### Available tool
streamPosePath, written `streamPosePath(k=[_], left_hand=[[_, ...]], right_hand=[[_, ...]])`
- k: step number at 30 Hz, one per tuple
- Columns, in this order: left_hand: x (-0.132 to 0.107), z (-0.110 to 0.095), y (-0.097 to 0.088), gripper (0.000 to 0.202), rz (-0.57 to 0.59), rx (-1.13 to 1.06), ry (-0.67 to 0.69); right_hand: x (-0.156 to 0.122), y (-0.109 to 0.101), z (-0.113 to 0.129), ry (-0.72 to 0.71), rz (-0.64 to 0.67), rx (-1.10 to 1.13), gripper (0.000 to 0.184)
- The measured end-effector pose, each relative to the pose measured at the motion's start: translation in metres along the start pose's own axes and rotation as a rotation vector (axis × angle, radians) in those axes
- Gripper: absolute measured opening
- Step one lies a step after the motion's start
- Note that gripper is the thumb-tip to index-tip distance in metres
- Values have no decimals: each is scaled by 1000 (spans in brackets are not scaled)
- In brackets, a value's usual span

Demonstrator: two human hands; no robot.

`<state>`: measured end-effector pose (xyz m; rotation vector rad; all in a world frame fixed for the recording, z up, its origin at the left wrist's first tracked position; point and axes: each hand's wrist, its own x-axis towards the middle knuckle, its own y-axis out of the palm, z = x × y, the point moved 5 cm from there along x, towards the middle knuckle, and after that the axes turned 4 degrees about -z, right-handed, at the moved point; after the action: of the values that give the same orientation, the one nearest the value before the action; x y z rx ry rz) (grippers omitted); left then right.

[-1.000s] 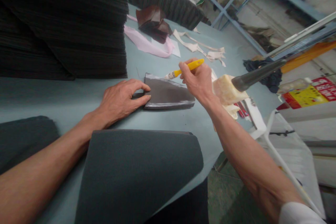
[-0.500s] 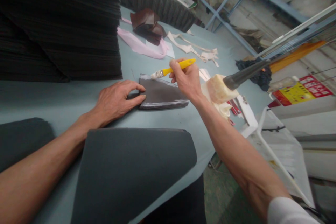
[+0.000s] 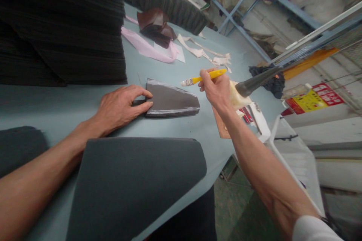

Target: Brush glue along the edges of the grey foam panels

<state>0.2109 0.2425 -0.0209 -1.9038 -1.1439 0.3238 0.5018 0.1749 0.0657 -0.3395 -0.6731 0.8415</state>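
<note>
My left hand [image 3: 121, 107] grips the left end of a small stack of dark brown fabric panels [image 3: 172, 98], with thumb and forefinger tips on its top. Pale white streaks of a glue-like coating run along the stack's upper and lower edges. To the right of it, my right hand [image 3: 216, 88] holds a paintbrush [image 3: 205, 77] by its yellow handle. The whitish bristles point left and hover above the upper edge, apart from the panels. Nearer to me lies a larger stack of dark grey-green panels [image 3: 135, 184].
Tall piles of dark sheets [image 3: 62, 26] stand at the left on the pale blue table [image 3: 130, 128]. Brown scrap [image 3: 155, 26], pink cloth [image 3: 147, 47] and cream strips [image 3: 195, 51] lie farther back. A yellowish block-like container with a dark handle [image 3: 254, 83] stands beyond my right wrist.
My right hand has drawn the paintbrush rightwards, off the upper left corner of the stack. My left hand stays at the stack's left end. The view has shifted slightly.
</note>
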Motion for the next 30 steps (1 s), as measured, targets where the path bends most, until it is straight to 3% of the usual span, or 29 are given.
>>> streamPosePath(k=[6,11,16,21,30], left_hand=[[1,-2,-1,45,16,12,-15],[1,-2,-2,46,25,13,-31],[1,-3,-4,50,29,14,-42],[1,-5,-4,58,45,23,-56],[1,-4,-4,58,41,31,-56]], right_hand=[[-8,-1,-12,17,92,45,46],[-5,-17,-26,3,46,-38,38],[-4,-28,-30,10,-31,16,46],[-10,-21,-30,-13,44,51,49],[-7,-42,-44,20,9,-23,46]])
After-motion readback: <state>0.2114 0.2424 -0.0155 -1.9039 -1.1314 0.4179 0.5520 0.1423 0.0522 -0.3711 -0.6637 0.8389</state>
